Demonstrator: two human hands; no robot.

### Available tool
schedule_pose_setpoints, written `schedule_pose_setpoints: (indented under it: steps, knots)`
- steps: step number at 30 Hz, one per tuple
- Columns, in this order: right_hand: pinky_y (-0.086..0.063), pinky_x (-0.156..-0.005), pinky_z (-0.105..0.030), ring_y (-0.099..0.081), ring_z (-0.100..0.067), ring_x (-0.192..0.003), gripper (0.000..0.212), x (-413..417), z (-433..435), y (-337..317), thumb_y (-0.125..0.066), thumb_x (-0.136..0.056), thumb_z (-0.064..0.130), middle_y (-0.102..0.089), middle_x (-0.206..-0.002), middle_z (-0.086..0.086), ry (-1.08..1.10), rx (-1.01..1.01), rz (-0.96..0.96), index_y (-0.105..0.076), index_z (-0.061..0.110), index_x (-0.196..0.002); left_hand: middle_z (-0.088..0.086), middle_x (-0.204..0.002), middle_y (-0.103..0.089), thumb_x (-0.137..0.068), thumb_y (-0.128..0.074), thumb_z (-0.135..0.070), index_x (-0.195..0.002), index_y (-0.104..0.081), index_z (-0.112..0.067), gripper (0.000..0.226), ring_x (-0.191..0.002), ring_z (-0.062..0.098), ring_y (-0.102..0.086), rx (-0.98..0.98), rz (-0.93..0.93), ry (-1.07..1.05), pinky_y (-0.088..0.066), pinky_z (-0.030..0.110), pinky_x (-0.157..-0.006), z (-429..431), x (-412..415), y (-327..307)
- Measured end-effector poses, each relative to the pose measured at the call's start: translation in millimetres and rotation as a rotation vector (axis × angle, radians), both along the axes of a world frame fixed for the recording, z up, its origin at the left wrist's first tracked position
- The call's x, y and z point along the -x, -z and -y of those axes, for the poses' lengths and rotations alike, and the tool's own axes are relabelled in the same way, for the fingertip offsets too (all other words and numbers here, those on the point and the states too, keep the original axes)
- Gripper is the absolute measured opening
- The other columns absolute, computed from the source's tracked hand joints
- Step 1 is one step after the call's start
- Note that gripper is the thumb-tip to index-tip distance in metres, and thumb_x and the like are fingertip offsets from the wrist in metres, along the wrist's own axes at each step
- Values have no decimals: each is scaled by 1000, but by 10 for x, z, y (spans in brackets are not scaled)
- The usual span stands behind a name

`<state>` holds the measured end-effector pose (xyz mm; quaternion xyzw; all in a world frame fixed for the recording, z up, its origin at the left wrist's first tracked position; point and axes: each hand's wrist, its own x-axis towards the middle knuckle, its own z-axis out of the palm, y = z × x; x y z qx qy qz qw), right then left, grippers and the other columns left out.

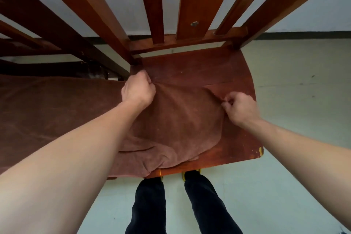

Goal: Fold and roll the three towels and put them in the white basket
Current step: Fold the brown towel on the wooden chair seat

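both hands, left hand [137, 89] and right hand [237, 107], pinch the towel's [176, 119] far corners mid-frame, likely spreading it flat on the chair [199, 66] for folding.

Wooden chair [190, 66], pale floor [303, 110], white wall [322, 5].

Bare forearms [66, 157] end in the left hand [138, 89] and the right hand [239, 109]. The person wears dark, near-black trousers [148, 205] and dark shoes [191, 173] with yellow trim at the toes.
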<state>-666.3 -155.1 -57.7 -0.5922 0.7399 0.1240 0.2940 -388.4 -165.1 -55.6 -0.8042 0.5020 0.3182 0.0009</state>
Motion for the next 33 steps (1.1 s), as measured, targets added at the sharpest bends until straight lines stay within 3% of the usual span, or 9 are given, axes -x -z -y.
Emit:
schedule_pose_setpoints:
  steps: [2, 5, 10, 12, 15, 19, 23, 28, 33]
  knots:
    - [-50, -83, -38, -63, -37, -98, 7, 3, 248, 13, -62, -87, 30, -69, -103, -15, 161, 70, 76, -64, 24, -90, 4, -91, -63, -90, -56, -24, -95, -57, -19, 7, -87, 27, -61, 58, -27, -61, -50, 37, -79, 120, -20, -3]
    - [-48, -86, -38, -62, -37, -102, 21, -18, 648, 12, -60, -89, 27, -66, -108, -16, 197, 116, 117, -64, 14, -106, 6, -84, -68, -89, -55, -25, -90, -52, -24, 3, -78, 29, -68, 121, -107, -176, -57, 45, -76, 272, -19, 62]
    - [-54, -88, -39, -66, -31, -96, 18, -128, 912, -9, -62, -86, 26, -70, -105, -9, 312, 151, 272, -65, 20, -103, 8, -108, -65, -89, -54, -17, -117, -52, -14, 28, -99, 25, -61, 196, -161, -277, -49, 31, -85, 147, 144, 34]
    - [-51, -89, -34, -64, -31, -101, 22, -127, 699, -11, -66, -84, 26, -69, -107, -10, 375, 154, 262, -66, 18, -105, 7, -107, -65, -87, -56, -14, -115, -54, -14, 28, -99, 25, -61, 212, -139, -232, -45, 30, -82, -52, 231, -41]
    - [-55, -85, -40, -69, -31, -90, 14, -72, 116, 36, -68, -74, 34, -73, -89, -9, 533, 24, 237, -65, 20, -76, 7, -95, -69, -83, -57, -16, -97, -61, -20, 15, -92, 30, -64, 120, -131, -182, -49, 34, -78, -442, 337, -94]
    - [-56, -82, -36, -70, -22, -77, 21, -183, -676, 84, -80, -65, 38, -73, -76, 1, 562, -260, 292, -67, 23, -70, 9, -96, -69, -83, -56, -19, -101, -63, -22, 19, -94, 32, -63, -97, -147, -92, -51, 37, -78, -996, 427, -95]
    - [-52, -77, -32, -65, -24, -81, 21, -339, -870, 131, -79, -68, 38, -72, -78, 0, 516, -240, 294, -65, 23, -64, 8, -115, -54, -84, -57, -19, -121, -53, -19, 37, -106, 30, -56, -201, -179, -12, -49, 41, -87, -1225, 463, -29]
    - [-55, -73, -42, -70, -29, -69, 31, -98, -911, 53, -70, -68, 36, -70, -63, -8, 761, -124, 370, -49, 19, -54, 11, -123, -48, -85, -56, -21, -126, -47, -17, 42, -111, 34, -53, -273, -136, 3, -46, 42, -90, -1159, 519, -28]
    - [-51, -62, -35, -68, -20, -61, 26, 467, -1336, -171, -68, -80, 6, -60, -61, -6, 929, -132, 331, -50, 15, -63, 10, -132, -45, -89, -52, -24, -132, -46, -17, 44, -117, 33, -51, -307, -115, 88, -44, 41, -92, -1169, 651, -180]
